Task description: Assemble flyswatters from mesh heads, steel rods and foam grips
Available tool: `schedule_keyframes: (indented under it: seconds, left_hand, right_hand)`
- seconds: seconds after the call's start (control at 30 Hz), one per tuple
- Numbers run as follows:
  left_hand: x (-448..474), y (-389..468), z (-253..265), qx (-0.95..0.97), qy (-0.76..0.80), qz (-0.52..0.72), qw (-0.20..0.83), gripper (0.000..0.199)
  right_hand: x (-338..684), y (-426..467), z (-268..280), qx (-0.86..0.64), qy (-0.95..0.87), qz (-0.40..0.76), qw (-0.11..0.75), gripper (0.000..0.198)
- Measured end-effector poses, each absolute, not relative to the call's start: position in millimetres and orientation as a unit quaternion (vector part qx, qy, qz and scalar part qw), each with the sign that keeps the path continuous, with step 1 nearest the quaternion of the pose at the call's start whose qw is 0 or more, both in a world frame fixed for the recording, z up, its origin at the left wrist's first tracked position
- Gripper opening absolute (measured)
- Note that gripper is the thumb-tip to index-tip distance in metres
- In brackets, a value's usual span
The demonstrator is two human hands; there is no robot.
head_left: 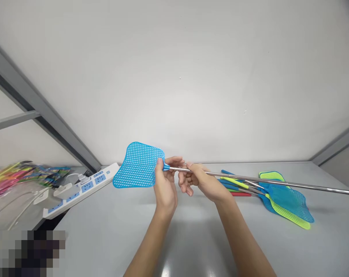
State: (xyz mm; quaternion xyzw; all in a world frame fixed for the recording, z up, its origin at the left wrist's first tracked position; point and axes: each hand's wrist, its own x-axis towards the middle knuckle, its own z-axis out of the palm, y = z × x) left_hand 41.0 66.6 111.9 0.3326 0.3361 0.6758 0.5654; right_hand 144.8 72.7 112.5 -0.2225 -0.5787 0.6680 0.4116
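Observation:
A blue fly swatter (140, 165) with a meshed head is held level above the grey table, its head to the left. Its thin metal rod stretches far to the right, past the edge of the view, so the grip end is out of sight. My left hand (166, 188) is closed on the neck, where the head meets the rod, with the thumb over the near side. Just right of it, my right hand (205, 181) grips the rod between thumb and fingers. Beyond my right hand lies a pile of blue and green fly swatters (287, 200).
A white power strip (105, 175) with plugs and cables lies on the left. Beside it are colourful plastic-wrapped items (18, 179). A pale wall (180, 77) rises behind the table (105, 238), with grey frame bars (56, 111) at the sides.

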Motion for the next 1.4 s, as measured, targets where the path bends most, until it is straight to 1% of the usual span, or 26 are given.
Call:
schedule_keyframes:
  seconds: [0.2, 0.5, 0.6, 0.7, 0.8, 0.87, 0.97, 1.07, 1.13, 1.2, 1.23, 1.3, 1.4]
  left_hand:
    - [51, 60, 112, 0.348, 0.360, 0.669, 0.550, 0.049]
    - [54, 55, 115, 0.405, 0.351, 0.650, 0.540, 0.054]
    - [53, 56, 115, 0.406, 0.349, 0.650, 0.539, 0.052]
    - [50, 57, 118, 0.395, 0.328, 0.665, 0.543, 0.046]
    - [48, 57, 122, 0.378, 0.303, 0.696, 0.530, 0.039]
    - [47, 55, 125, 0.363, 0.283, 0.708, 0.536, 0.037]
    - [46, 53, 129, 0.331, 0.251, 0.716, 0.561, 0.037]
    - [39, 54, 131, 0.267, 0.227, 0.742, 0.571, 0.034]
    - [31, 58, 130, 0.213, 0.208, 0.764, 0.573, 0.033]
    - [21, 63, 128, 0.165, 0.186, 0.773, 0.583, 0.032]
    - [17, 66, 127, 0.145, 0.180, 0.769, 0.596, 0.030]
    - [12, 72, 123, 0.113, 0.177, 0.753, 0.624, 0.028]
    - [13, 77, 117, 0.100, 0.170, 0.758, 0.622, 0.027]
  right_hand:
    - [138, 73, 112, -0.217, -0.531, 0.686, 0.448, 0.046]
    - [137, 74, 110, -0.199, -0.502, 0.705, 0.459, 0.044]
    - [139, 74, 112, -0.212, -0.506, 0.697, 0.462, 0.043]
    - [143, 74, 115, -0.248, -0.517, 0.670, 0.471, 0.041]
    - [149, 75, 115, -0.296, -0.541, 0.606, 0.503, 0.038]
    - [151, 75, 114, -0.319, -0.549, 0.566, 0.526, 0.035]
    - [150, 75, 116, -0.317, -0.532, 0.540, 0.570, 0.032]
    - [148, 76, 118, -0.276, -0.435, 0.536, 0.669, 0.029]
    - [149, 78, 116, -0.226, -0.319, 0.536, 0.749, 0.029]
    - [154, 82, 111, -0.179, -0.202, 0.533, 0.802, 0.030]
    - [156, 83, 107, -0.168, -0.156, 0.537, 0.812, 0.030]
    - [160, 87, 100, -0.169, -0.100, 0.563, 0.803, 0.031]
    - [162, 88, 92, -0.181, -0.090, 0.577, 0.791, 0.031]
